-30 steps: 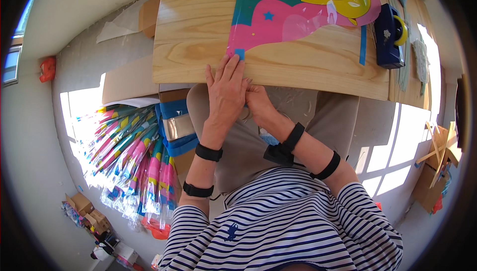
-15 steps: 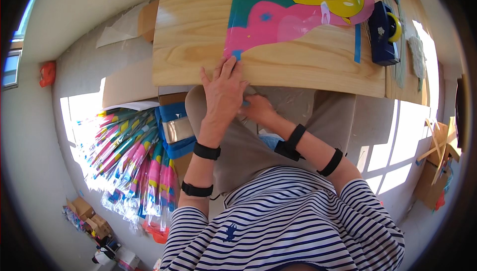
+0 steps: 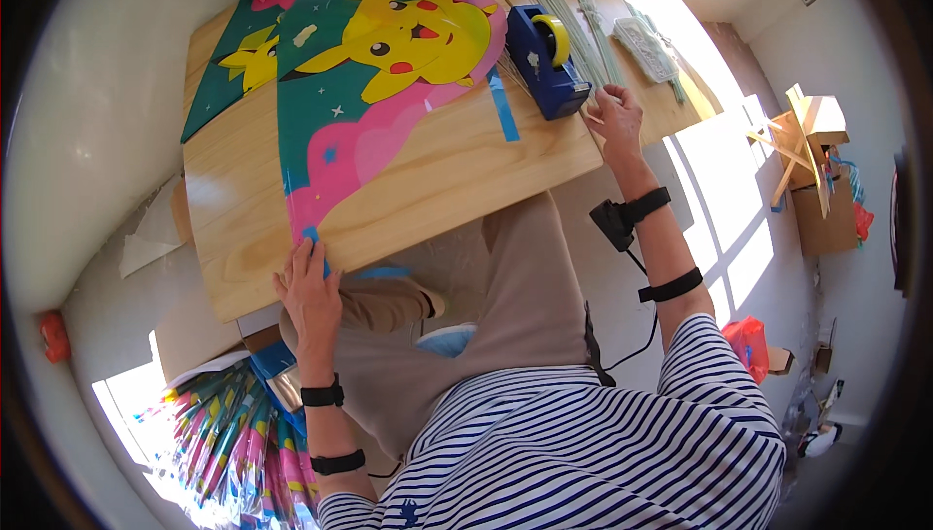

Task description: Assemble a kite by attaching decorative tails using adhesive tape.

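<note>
At the table's (image 3: 447, 190) near edge, the tip of a sheet (image 3: 340, 117) is touched at its blue tape (image 3: 310, 236) by the left hand (image 3: 312, 295). By the table's right part, the right hand (image 3: 619, 127) is held with fingers bent near thin sticks (image 3: 601, 49); whether one is gripped cannot be told. Right of the table's middle, a dispenser (image 3: 546, 62) is set. Toward the table's far left, a second sheet (image 3: 219, 88) is partly covered by the first.

Place: small workshop — wooden worktable (image 3: 457, 175) | tape dispenser (image 3: 537, 66) | colourful bundles (image 3: 228, 443) — cardboard box (image 3: 826, 224)
</note>
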The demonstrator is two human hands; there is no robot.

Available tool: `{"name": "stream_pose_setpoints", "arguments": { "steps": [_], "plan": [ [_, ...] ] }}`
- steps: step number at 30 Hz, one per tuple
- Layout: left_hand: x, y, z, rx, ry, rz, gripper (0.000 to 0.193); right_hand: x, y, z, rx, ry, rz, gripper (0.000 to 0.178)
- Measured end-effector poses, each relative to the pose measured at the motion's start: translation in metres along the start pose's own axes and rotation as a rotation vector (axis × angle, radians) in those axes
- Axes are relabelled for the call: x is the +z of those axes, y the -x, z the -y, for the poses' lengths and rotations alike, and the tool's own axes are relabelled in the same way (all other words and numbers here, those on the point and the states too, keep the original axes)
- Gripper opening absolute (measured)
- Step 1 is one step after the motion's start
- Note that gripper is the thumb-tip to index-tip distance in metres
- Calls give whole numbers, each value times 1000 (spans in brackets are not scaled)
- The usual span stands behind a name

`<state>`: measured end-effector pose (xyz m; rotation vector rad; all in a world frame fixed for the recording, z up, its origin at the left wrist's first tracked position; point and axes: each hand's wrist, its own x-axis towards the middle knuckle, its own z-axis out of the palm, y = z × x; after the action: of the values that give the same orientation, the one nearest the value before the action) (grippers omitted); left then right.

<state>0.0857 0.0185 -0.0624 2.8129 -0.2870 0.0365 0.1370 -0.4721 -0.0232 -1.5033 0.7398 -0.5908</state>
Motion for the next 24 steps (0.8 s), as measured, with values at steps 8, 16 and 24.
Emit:
{"name": "stream_pose_setpoints", "arguments": {
  "steps": [8, 16, 24],
  "plan": [
    [2, -1, 7, 1, -34, 23, 50, 5, -40, 18, 73, 204, 201, 22],
    [0, -1, 3, 8, -28, 20, 52, 0, -35, 24, 85, 45, 177, 17],
    [1, 0, 3, 24, 0, 12, 51, -18, -31, 1, 113, -170, 238, 15]
  ]
}}
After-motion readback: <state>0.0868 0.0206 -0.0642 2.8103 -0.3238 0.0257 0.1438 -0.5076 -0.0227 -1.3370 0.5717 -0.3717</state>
